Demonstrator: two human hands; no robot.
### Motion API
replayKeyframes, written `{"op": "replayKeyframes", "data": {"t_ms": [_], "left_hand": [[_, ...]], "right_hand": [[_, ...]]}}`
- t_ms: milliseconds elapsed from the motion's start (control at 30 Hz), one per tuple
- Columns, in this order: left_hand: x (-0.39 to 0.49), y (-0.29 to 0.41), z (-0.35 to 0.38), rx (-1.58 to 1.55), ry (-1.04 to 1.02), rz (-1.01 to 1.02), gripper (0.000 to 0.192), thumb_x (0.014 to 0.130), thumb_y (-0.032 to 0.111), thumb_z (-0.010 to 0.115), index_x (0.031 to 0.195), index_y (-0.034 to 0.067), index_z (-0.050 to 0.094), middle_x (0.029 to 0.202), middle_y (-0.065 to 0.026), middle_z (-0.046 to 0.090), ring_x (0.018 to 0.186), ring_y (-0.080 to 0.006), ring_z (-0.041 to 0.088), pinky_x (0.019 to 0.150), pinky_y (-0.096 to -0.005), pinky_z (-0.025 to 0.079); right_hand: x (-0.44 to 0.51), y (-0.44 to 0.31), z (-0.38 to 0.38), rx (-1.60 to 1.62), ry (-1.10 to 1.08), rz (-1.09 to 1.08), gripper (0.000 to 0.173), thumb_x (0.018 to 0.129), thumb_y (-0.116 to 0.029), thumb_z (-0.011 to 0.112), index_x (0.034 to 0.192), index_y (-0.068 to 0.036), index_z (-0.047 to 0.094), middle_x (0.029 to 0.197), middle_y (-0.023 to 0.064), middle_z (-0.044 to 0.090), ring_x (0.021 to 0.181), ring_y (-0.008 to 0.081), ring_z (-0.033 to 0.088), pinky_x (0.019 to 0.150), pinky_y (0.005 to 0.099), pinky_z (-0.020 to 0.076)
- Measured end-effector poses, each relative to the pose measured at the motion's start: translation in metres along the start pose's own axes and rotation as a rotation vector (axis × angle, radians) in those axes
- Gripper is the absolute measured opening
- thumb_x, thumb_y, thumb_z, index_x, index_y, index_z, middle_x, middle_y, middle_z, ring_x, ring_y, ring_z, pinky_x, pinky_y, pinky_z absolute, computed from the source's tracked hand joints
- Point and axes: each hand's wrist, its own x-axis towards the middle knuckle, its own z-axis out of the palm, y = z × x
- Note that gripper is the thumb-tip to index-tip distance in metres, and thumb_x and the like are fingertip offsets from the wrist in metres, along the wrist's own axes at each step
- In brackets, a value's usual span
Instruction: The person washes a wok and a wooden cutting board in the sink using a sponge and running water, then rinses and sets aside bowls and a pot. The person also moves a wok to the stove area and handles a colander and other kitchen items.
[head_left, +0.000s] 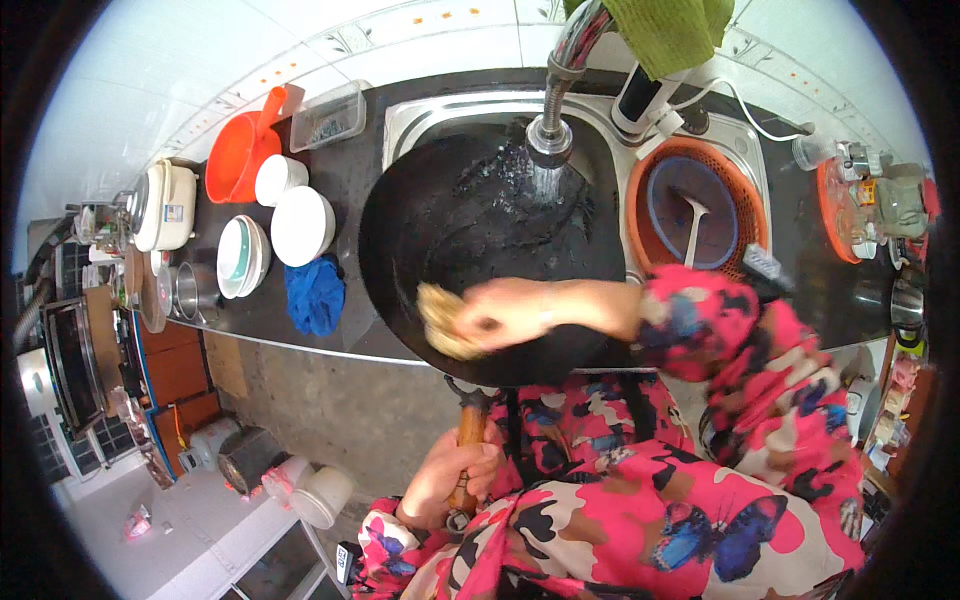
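A large black wok (480, 247) rests tilted over the left basin of a steel sink (409, 112). My left hand (461, 469) grips its wooden handle (471, 426) close to my body. In my right hand (502, 315) is a tan scrubber (442, 319), perhaps a loofah, pressed against the near left inner wall of the wok. Motion blurs both the hand and the scrubber. Water runs from the faucet (550, 139) into the wok, and a shallow layer swirls over dark residue at its bottom.
White bowls (303, 225), a blue cloth (313, 296), a red dipper (236, 161) and a clear plastic box (328, 120) are on the left counter. An orange colander (754, 225) with a ladle (697, 225) sits in the right basin. Jars (898, 206) stand far right.
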Motion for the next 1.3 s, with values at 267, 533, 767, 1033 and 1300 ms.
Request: {"op": "replayKeyframes", "data": {"t_ms": [267, 533, 767, 1033, 1300], "left_hand": [[-0.001, -0.001, 0.0, -0.027, -0.002, 0.04, 0.021, 0.079, 0.013, 0.055, 0.091, 0.009, 0.038, 0.055, 0.0043, 0.033, 0.04, -0.0059, 0.033, 0.038, -0.0218, 0.026], [0.006, 0.003, -0.01, -0.041, 0.027, 0.06, 0.02, 0.079, 0.012, 0.055, 0.091, 0.009, 0.039, 0.054, 0.0056, 0.032, 0.039, -0.0052, 0.031, 0.036, -0.0215, 0.024], [0.006, 0.001, -0.008, -0.041, -0.033, 0.051, 0.021, 0.079, 0.012, 0.056, 0.09, 0.01, 0.039, 0.054, 0.0049, 0.032, 0.038, -0.0057, 0.031, 0.035, -0.0215, 0.024], [0.011, 0.005, -0.011, -0.017, -0.001, 0.078, 0.022, 0.078, 0.013, 0.056, 0.09, 0.009, 0.039, 0.053, 0.0053, 0.032, 0.038, -0.0058, 0.031, 0.035, -0.0215, 0.025], [0.005, 0.004, -0.005, 0.007, -0.017, 0.028, 0.022, 0.079, 0.013, 0.056, 0.091, 0.009, 0.038, 0.053, 0.005, 0.031, 0.039, -0.0058, 0.031, 0.036, -0.0217, 0.025]], "right_hand": [[-0.023, 0.071, -0.05, -0.587, 0.125, 0.751, 0.027, 0.078, -0.03, 0.056, 0.08, -0.005, 0.064, 0.079, 0.0163, 0.062, 0.078, 0.0333, 0.062, 0.069, 0.0408, 0.0496], [-0.025, 0.02, -0.015, 0.207, -0.247, -0.092, 0.029, 0.072, -0.015, 0.061, 0.101, -0.014, 0.062, 0.089, 0.0083, 0.065, 0.084, 0.0236, 0.06, 0.076, 0.036, 0.045], [-0.019, 0.072, -0.062, -0.593, -0.059, 0.671, 0.034, 0.083, -0.036, 0.05, 0.082, -0.006, 0.066, 0.088, 0.0154, 0.065, 0.082, 0.0314, 0.063, 0.068, 0.0424, 0.0504], [-0.035, 0.003, -0.018, -0.019, -0.308, 0.111, 0.03, 0.076, -0.021, 0.059, 0.106, -0.017, 0.061, 0.091, 0.0112, 0.064, 0.086, 0.0294, 0.06, 0.075, 0.0386, 0.0461], [-0.025, 0.066, -0.051, -0.83, -0.021, 0.753, 0.022, 0.077, -0.031, 0.057, 0.078, -0.01, 0.066, 0.079, 0.012, 0.065, 0.077, 0.0308, 0.064, 0.066, 0.0401, 0.0519]]}}
